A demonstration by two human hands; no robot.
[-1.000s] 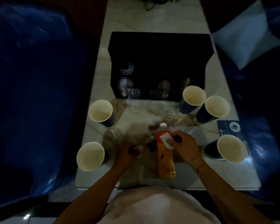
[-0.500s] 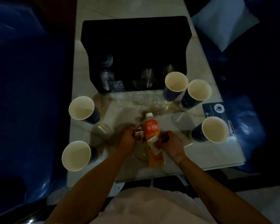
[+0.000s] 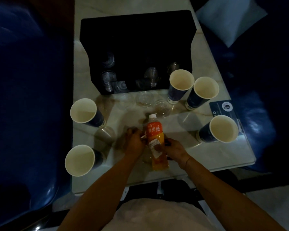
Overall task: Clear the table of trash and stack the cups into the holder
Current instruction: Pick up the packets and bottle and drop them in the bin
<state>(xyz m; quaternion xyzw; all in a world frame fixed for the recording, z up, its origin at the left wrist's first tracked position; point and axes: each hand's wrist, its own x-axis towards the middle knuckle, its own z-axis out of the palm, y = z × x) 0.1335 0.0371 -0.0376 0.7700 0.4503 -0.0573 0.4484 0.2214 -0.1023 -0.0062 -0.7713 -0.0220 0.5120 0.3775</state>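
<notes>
Around the bottle [image 3: 154,140], five paper cups [image 3: 182,80]; both hands [image 3: 135,141] pinch small scraps [image 3: 155,147].

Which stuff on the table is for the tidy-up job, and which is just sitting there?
For the job:
paper cups
clear plastic cups
orange drink bottle
paper scraps
black holder

Just lying about:
dark blue card
pale pillow
blue seats

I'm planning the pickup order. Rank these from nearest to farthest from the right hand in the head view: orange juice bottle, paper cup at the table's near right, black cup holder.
1. orange juice bottle, just left of the right hand, touching it.
2. paper cup, to its right near the table edge.
3. black cup holder, at the far end of the table.
</notes>
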